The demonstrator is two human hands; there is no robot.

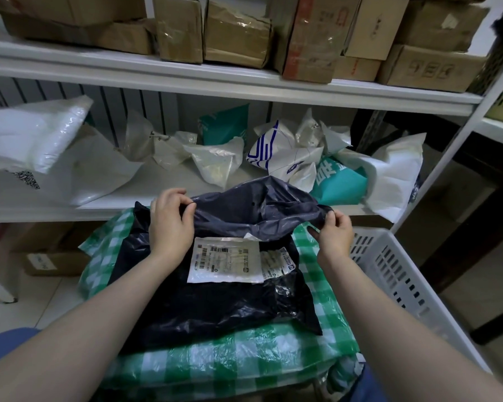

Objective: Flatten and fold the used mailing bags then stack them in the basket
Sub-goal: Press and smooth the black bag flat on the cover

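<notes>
The white shelving [186,79] stood beyond both hands and filled the far side of the view. Its upper level carried a row of cardboard boxes [235,36]. The level just beyond the fingertips held loose mailing bags [215,161], white, clear and teal, all crumpled and unfolded.

Beneath the forearms, a green checked sheet [215,358] covered the bench. A white slotted basket [404,274] stood just outside the right wrist, its rim close to that forearm. No bag was visible in the part of it that showed.

The black mailing bag [215,309] lay on the checked sheet between the two forearms. Its lower part rested fairly flat but wrinkled. Its upper part was lifted off the sheet and stretched, creased, between the hands.

Both bare forearms reached forward from the lower corners of the view and converged slightly toward the shelving. The left hand [169,221] was seen back upward, its fingers curled over the bag's upper left edge and its thumb pinching the film. The right hand [336,233] was raised at the bag's upper right corner, pinching that corner between thumb and fingertips.

A white shipping label [224,259] was stuck to the bag's top face, between the wrists and just below the lifted part. A smaller, crinkled label sat beside it, toward the right wrist.
</notes>
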